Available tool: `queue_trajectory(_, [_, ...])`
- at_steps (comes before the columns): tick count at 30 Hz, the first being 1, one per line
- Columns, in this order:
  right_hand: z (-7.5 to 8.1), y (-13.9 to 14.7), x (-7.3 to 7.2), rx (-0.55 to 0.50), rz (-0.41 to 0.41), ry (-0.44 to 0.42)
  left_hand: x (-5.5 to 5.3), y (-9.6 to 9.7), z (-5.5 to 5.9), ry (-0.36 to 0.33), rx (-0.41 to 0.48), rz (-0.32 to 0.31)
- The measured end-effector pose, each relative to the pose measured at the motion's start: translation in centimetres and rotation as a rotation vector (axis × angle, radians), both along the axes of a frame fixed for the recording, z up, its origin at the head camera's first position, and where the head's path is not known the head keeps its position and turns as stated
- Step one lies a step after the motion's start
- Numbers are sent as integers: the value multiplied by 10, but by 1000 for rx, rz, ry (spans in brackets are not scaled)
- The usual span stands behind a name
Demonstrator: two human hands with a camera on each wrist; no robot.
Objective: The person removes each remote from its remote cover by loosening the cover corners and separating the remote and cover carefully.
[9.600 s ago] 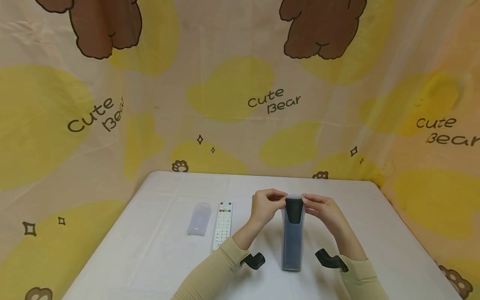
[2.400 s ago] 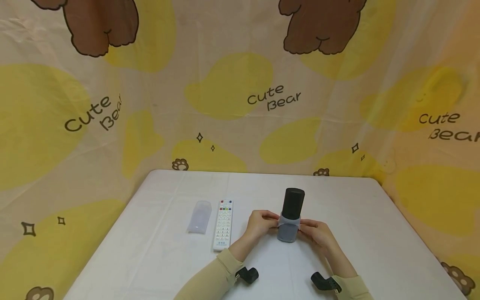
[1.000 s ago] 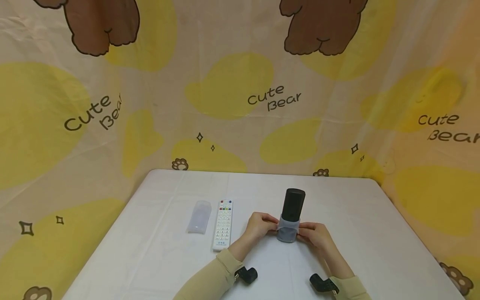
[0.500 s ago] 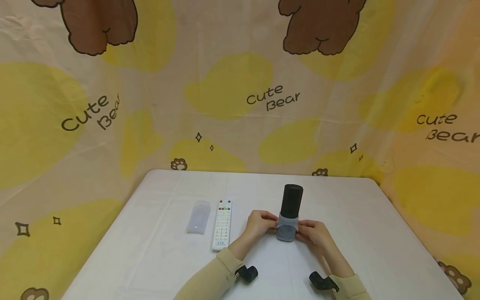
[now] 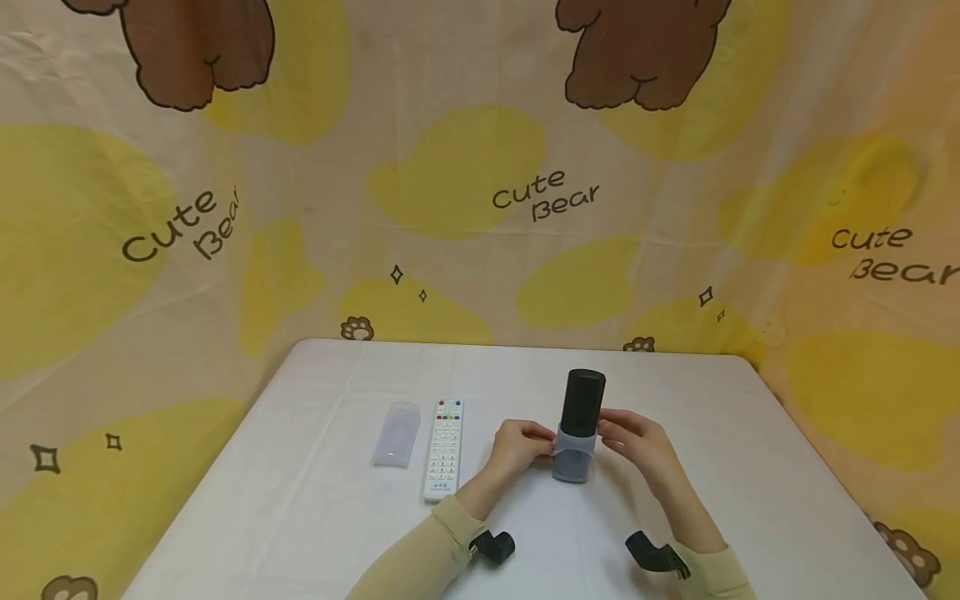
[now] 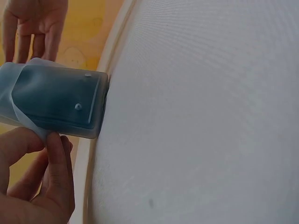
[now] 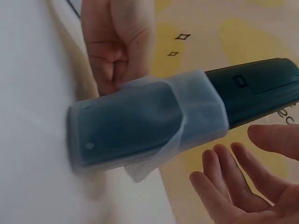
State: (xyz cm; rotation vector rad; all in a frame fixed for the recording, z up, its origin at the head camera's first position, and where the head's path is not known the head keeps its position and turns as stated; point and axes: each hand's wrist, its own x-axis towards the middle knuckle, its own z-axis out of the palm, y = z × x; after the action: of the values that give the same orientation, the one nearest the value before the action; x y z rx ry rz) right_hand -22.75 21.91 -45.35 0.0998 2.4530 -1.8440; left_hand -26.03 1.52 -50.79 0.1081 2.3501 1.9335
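Observation:
A black remote control (image 5: 583,402) stands on end on the white table in the head view, tilted slightly. A translucent silicone sleeve (image 7: 201,105) wraps its lower part, its upper portion folded down over itself with a loose flap on each side. My left hand (image 5: 517,448) pinches the flap on the left between thumb and fingers, as the left wrist view shows close up. My right hand (image 5: 641,442) is beside the remote on the right; in the right wrist view its fingers (image 7: 243,182) are spread and apart from the sleeve.
A white remote control (image 5: 445,450) with several buttons lies left of my left hand. Farther left lies a flat translucent sleeve (image 5: 397,435). The white table (image 5: 300,500) ends at a patterned yellow backdrop (image 5: 442,183).
Since the earliest frame the sleeve has been rolled down from the black remote's top to its lower part. In the last half second my right hand let go and rose slightly.

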Motion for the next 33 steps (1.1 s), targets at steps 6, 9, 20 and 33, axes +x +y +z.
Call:
queue_trajectory(6, [25, 1, 3, -24, 64, 92, 0, 0, 0, -7, 14, 1])
queue_trajectory(9, [35, 0, 3, 7, 78, 126, 0, 0, 0, -14, 16, 1])
queue_trajectory(20, [54, -6, -4, 87, 59, 159, 0, 0, -2, -39, 68, -21])
queue_trajectory(33, [53, -6, -6, 19, 92, 182, 1, -3, 5, -113, 64, -154])
